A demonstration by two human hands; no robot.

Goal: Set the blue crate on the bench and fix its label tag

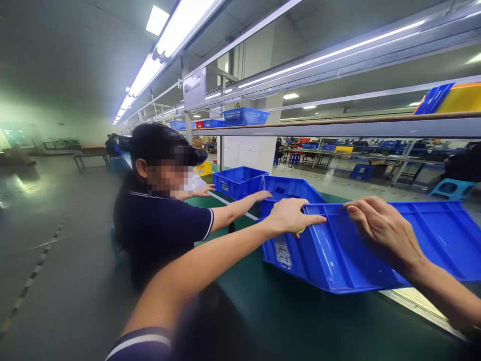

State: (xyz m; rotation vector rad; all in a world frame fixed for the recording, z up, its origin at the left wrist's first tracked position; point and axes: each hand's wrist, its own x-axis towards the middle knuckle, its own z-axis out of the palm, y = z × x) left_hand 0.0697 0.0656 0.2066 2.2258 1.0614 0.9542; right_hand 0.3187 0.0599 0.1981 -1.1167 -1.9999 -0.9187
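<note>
Green matting covers the long desk [285, 321], which runs toward eleven o'clock through a strip-lit factory hall. At three o'clock a tilted blue plastic bin [338, 255] rests on it; the left hand [291, 216] and right hand [379, 228] each curl over its near rim. At ten o'clock a co-worker's hand [263, 195] touches another blue plastic crate [289, 189].

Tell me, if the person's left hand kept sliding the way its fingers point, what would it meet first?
Most likely the right hand. The left hand rests on the near rim of the blue bin, fingers pointing along it toward the right hand's fingertips, though depth is hard to judge.
</note>
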